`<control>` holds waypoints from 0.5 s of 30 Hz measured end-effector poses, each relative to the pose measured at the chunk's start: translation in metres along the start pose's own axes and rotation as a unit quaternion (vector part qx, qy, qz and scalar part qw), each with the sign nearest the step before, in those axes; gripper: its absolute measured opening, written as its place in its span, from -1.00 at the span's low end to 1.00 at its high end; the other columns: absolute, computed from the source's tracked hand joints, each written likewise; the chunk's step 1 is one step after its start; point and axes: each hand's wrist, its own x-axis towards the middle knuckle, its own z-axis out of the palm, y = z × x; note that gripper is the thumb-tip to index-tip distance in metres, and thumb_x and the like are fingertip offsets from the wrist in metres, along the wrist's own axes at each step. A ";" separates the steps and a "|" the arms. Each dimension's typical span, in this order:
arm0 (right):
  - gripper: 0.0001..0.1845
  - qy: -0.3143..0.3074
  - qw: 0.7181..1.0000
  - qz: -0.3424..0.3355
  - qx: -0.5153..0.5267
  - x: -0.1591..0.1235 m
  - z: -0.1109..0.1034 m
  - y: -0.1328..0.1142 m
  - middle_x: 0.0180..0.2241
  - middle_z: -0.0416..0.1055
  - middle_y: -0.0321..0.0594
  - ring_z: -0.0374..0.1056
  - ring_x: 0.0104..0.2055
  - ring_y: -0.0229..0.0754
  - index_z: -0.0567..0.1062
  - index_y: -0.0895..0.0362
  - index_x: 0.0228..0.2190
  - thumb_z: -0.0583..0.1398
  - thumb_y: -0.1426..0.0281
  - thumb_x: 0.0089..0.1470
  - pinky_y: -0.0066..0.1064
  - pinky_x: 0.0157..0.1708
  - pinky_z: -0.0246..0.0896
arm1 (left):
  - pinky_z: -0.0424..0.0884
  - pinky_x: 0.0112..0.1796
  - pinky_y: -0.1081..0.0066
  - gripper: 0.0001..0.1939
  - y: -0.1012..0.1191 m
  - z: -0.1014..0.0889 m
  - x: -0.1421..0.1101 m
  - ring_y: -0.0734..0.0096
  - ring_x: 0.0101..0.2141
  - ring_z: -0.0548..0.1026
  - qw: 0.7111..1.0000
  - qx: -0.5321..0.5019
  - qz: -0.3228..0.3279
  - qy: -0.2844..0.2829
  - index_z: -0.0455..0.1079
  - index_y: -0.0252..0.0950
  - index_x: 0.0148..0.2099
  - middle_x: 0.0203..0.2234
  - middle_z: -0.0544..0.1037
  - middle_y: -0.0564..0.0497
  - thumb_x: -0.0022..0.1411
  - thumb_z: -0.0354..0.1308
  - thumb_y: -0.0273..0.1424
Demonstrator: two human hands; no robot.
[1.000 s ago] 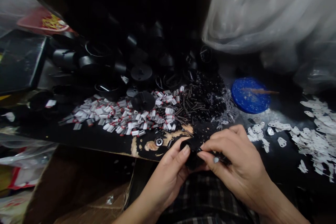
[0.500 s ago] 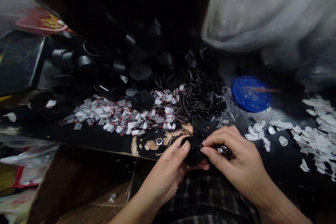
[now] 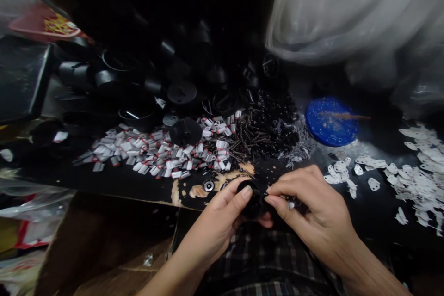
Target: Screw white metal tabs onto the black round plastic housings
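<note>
Near the table's front edge, my left hand [image 3: 227, 210] is closed around a round black plastic housing [image 3: 252, 200], its thumb over the rim. My right hand [image 3: 305, 203] pinches at the housing's right side with thumb and forefinger. What sits in that pinch is too small and dark to name. A bit of shiny metal [image 3: 291, 205] shows beneath the right fingers. Just left of the housing lies a small metal ring-like part [image 3: 208, 186]. Beyond the hands lie coil springs [image 3: 256, 138] and white-and-grey sleeves with red ends [image 3: 173, 155].
Black round housings [image 3: 79, 74] crowd the dark back of the table. A blue lid [image 3: 331, 122] with a brown stick stands right of the springs. White flat pieces [image 3: 409, 185] are heaped at the right. A plastic bag [image 3: 329, 18] hangs at the upper right.
Both hands stay at the housing with almost the same grip. The shiny metal bit under my right fingers shows less now. The view has shifted slightly.
</note>
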 end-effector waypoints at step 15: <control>-0.86 0.047 0.986 -0.129 -0.098 0.006 0.002 -0.002 -0.44 0.47 -0.36 0.35 -0.44 -0.33 0.48 0.12 -0.34 0.14 0.55 0.13 -0.36 -0.30 0.01 | 0.46 -0.35 0.44 -0.81 -0.003 0.002 0.001 0.41 -0.35 0.54 1.000 -0.012 0.025 -0.005 0.50 -0.24 -0.15 -0.30 0.58 -0.01 0.27 0.14 -0.29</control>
